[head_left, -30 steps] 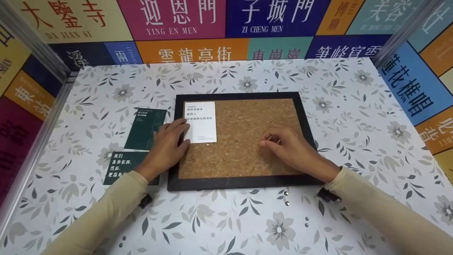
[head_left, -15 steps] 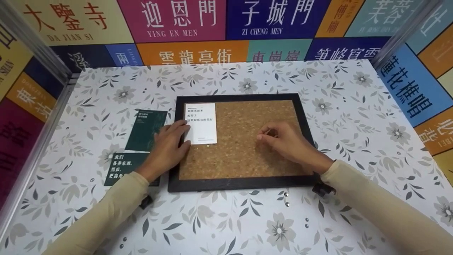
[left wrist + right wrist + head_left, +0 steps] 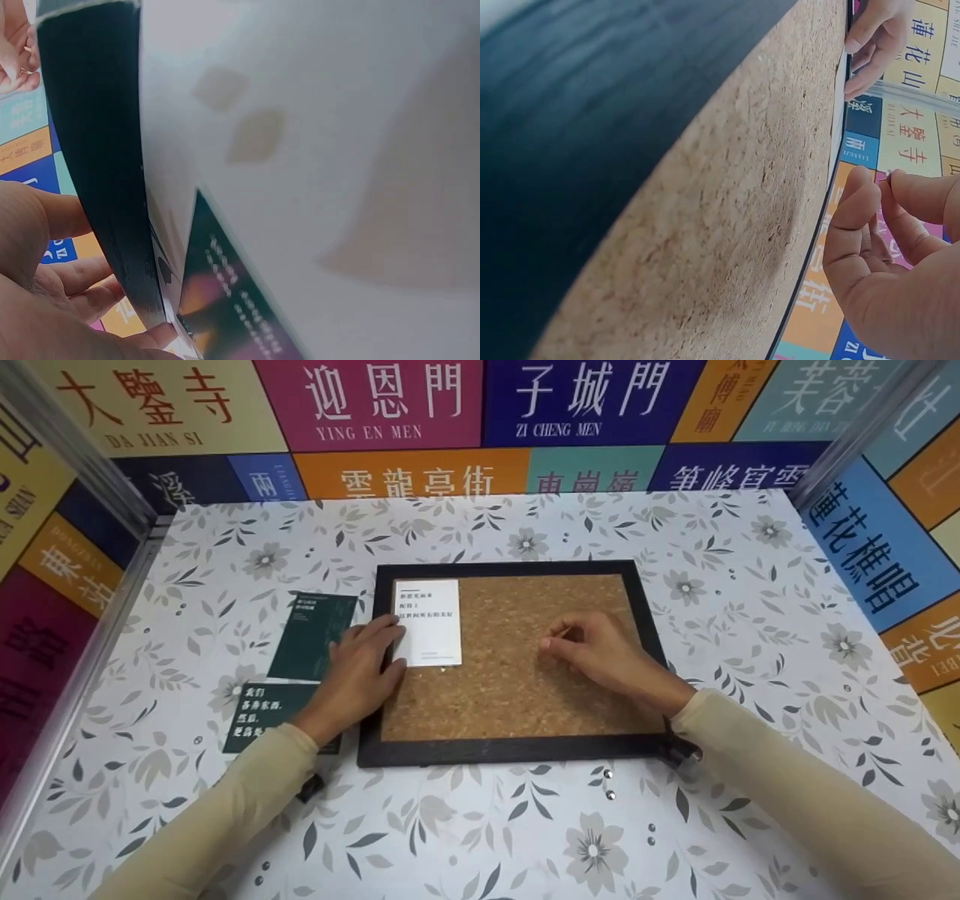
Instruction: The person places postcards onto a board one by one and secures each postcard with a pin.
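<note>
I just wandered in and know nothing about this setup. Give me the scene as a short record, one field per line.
Table: grey leaf-and-flower pattern
Board: cork board in a black frame
On the board: white card, far left corner
Left hand: rests across the frame's left side, fingertips at the white card
Right hand: pinches a tiny pin-like thing over the board
Left of board: far green card and near green card, both partly covered
Near side: two small shiny studs on the table

Has walls [image 3: 900, 607] at back and both sides, in coloured panels [image 3: 390, 405] lettered in Chinese, several also romanised. Has metal posts [image 3: 846, 439] at both rear corners. Below, shows a white table [image 3: 450, 840] with a grey floral and leafy print.
</note>
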Available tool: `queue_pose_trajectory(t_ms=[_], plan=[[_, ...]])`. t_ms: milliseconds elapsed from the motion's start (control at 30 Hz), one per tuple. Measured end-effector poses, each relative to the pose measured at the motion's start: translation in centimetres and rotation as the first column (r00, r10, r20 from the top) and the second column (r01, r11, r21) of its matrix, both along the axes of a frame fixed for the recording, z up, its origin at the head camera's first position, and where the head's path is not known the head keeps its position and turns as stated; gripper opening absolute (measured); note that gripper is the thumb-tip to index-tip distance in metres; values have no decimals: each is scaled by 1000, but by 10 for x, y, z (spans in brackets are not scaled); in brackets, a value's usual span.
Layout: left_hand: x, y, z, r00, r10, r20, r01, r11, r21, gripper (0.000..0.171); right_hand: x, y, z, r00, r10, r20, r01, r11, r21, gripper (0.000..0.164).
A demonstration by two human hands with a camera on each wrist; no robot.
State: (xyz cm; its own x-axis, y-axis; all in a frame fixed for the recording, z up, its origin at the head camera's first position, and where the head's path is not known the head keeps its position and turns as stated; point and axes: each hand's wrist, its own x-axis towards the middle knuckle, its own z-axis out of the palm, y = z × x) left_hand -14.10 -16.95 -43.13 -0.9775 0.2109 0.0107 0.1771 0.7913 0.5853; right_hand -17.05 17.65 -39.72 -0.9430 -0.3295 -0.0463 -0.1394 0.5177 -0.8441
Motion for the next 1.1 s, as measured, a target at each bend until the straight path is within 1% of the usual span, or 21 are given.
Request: queue_pose_trajectory(t_ms=[233,400,567,667,800,933,1100], plan=[[-1,1,0,1000,8,6,-8,1000,-6,51,-9,-1,1,999,-21,27,21,1000,-6,11],[0,1,0,1000,15,9,-15,1000,-8,51,-15,-1,1,998,-29,48,28,999,17,13],[0,1,0,1000,7,-6,-8,1000,-6,50,-19,0,1,998,-30,47,27,998,55,13],[1,0,-1,1000,3,-16,-3,1000,-3,50,-22,-1,1,998,-36,48,33,998,59,12],[0,0,-2,1000,4,-24,-4,1000,-11,50,-27,-2,1,996,-52,78,47,997,56,14],[0,1,-1,1000,10,-17,-10,1000,-19,51,-31,-4,0,990,-80,116,74,996,58,14],[0,2,0,1000,14,3,-14,1000,-18,51,-35,-6,0,987,-78,144,74,997,35,14]])
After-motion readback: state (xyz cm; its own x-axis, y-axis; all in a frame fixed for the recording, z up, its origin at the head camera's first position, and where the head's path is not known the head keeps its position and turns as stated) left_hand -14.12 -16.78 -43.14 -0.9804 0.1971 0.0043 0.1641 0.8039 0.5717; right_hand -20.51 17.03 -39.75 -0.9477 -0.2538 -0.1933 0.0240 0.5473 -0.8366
